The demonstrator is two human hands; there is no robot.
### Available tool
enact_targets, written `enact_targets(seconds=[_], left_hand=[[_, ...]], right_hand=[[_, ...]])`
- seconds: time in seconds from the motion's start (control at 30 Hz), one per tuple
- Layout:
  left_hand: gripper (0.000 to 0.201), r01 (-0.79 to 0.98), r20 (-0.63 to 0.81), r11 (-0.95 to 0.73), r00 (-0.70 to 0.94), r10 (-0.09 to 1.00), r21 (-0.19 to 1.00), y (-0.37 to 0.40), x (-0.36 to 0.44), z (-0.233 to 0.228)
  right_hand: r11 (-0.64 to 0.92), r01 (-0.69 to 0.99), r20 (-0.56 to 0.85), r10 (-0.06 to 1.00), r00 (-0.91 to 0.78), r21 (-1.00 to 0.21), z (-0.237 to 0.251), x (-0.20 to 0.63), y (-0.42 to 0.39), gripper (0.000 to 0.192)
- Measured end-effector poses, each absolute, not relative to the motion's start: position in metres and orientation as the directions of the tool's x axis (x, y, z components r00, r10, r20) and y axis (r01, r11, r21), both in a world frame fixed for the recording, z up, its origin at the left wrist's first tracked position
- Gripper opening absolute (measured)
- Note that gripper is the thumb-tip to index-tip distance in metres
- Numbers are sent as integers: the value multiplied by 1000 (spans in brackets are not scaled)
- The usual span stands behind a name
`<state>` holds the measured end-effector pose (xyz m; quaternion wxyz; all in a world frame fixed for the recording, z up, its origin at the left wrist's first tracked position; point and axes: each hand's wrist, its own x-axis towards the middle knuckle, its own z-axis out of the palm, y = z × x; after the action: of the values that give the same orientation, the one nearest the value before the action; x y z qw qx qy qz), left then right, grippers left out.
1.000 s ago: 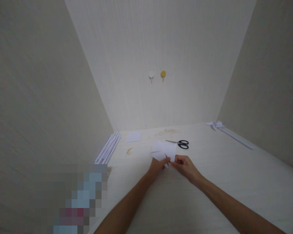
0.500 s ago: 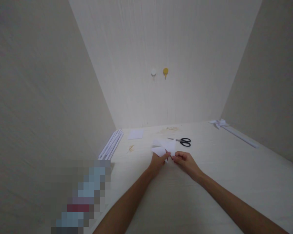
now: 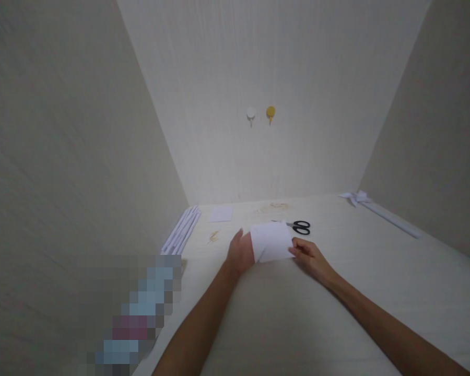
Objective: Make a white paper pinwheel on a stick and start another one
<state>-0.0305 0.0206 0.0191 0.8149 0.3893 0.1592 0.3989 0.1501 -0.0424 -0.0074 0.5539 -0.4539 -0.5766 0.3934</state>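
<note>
A white square of paper point(image 3: 273, 242) with a slit near its lower left corner is held up between my hands. My right hand point(image 3: 307, 255) pinches its right edge between thumb and fingers. On the other side, my left hand point(image 3: 241, 253) is open, palm up and thumb raised apart, with its fingers hidden behind the paper's left part. Just beyond the paper lie black-handled scissors point(image 3: 301, 227), their blades partly covered by it.
Rolled white paper sticks point(image 3: 182, 230) lie at the left, near another paper square point(image 3: 221, 213) and some thin toothpick-like sticks point(image 3: 213, 237). A paper pinwheel point(image 3: 356, 198) on a paper stick rests by the right wall. Two hooks point(image 3: 270, 112) hang on the back wall.
The paper, bent and folded up between my hands before, is now spread flatter. My left thumb has come off it, and my right hand has moved slightly right with its edge.
</note>
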Motion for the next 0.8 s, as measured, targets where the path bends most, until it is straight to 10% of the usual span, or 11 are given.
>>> enact_targets(seconds=[0.4,0.53,0.8], left_hand=[[30,-327,-10,199,498,867,924,17,-11,3],[32,-392,-4,161,372,928,906,14,-6,2],[19,-424,47,101,326,944,900,-5,10,5]], right_hand=[[323,52,326,921,212,-945,-5,151,-38,27],[322,-187,230,891,392,-928,-2,147,-38,30],[105,98,102,994,-34,-990,-14,130,-39,43]])
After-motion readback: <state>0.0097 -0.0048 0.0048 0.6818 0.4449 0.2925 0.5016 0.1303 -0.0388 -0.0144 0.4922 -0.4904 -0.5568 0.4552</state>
